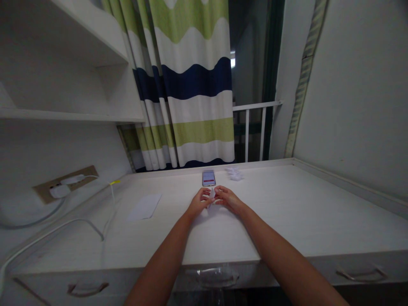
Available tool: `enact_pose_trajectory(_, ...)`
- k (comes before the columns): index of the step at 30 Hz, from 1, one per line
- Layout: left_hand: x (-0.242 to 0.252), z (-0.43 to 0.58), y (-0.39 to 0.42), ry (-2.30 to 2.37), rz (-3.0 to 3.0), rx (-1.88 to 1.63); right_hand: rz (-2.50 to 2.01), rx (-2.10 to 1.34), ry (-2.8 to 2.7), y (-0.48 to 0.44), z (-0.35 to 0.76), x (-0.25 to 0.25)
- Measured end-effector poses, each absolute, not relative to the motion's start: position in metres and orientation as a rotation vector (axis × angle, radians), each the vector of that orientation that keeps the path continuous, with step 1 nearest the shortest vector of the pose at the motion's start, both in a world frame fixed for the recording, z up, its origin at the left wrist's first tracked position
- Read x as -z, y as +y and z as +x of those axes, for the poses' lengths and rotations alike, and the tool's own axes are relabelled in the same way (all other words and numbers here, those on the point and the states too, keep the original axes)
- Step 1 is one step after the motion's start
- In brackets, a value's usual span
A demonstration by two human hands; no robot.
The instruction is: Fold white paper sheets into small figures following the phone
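Between my two hands, just above the white desktop, is a small folded piece of white paper (pixel 212 194). My left hand (pixel 200 200) pinches it from the left, fingers curled round its edge. From the right, my right hand (pixel 227 199) grips the same paper with thumb and fingers. Parts of the paper are hidden by the fingers. Right behind the hands a phone (pixel 208 178) with a lit screen leans or lies near the back of the desk; which, I cannot tell. To its right sits a little heap of folded white paper pieces (pixel 234 174).
A stack or sheet of white paper (pixel 145 207) lies on the desk (pixel 306 204) to the left. White cables (pixel 86 222) run from plugs in a wall socket (pixel 60 187). Shelves (pixel 70 114) overhang the left side; a striped curtain (pixel 197 106) hangs behind.
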State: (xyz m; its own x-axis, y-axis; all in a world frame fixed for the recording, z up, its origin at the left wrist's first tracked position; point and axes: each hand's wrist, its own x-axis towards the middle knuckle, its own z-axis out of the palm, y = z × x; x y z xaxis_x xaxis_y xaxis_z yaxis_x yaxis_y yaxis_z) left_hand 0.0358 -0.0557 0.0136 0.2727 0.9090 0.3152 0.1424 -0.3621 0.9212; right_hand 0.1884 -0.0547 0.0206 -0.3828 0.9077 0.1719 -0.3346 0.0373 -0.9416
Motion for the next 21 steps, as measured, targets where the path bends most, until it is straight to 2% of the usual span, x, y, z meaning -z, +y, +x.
enact_pose_trajectory(15, -0.0153, 0.0367, -0.0561, 0.917, 1.645, -1.206, -0.611, -1.636, -1.218, -0.0521, 0.1890, -0.0200)
enact_pose_trajectory(21, -0.0167, 0.0374, -0.0577, 0.870, 1.583, -1.202, -0.696, -1.570, -1.206, -0.0482, 0.1885, -0.0156)
